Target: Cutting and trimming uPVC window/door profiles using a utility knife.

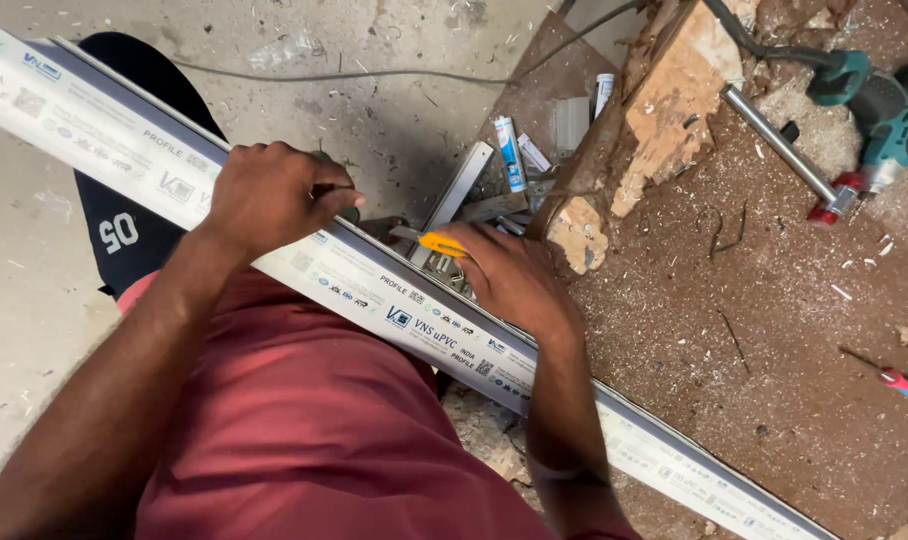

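A long white plastic window profile point(374, 285) with printed film runs diagonally from the upper left to the lower right, across my lap. My left hand point(274, 195) is clamped over its upper edge, fingers curled on the far side. My right hand point(514, 275) rests on the profile's far edge and grips a yellow utility knife point(439, 243), whose tip points left along the profile. The knife's blade end is small and partly hidden.
A worn brown workbench point(754, 300) strewn with shavings fills the right side. On it lie a teal power tool point(884, 110) with a metal bar and a red-and-blue screwdriver point(904, 383). Sealant tubes point(511, 152) and metal offcuts lie on the dusty floor beyond.
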